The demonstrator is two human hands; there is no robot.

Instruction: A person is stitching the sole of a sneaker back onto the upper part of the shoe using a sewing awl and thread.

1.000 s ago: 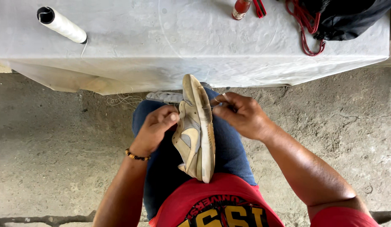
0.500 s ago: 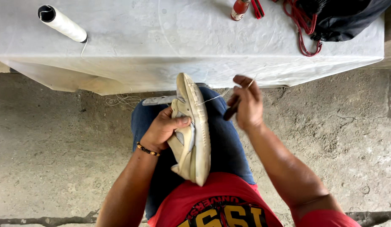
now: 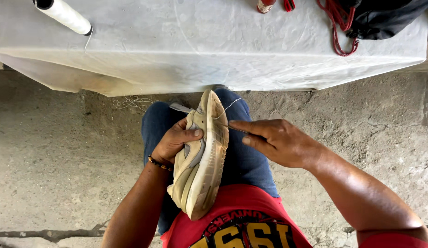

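Right hand [image 3: 280, 142] lowered to sole, pinching awl — left hand [image 3: 177, 140] gripping shoe [image 3: 202, 156].

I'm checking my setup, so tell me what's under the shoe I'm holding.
The shoe rests on edge across a leg in blue jeans, steadied by the left hand. The spot where it touches the leg is hidden by the shoe itself.

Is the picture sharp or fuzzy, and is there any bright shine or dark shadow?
Head view: soft, even daylight, no glare; the shoe, left hand and right hand look sharp. A dim shadow lies on the floor under the white table cover. The edges bend a little, like a wide lens.
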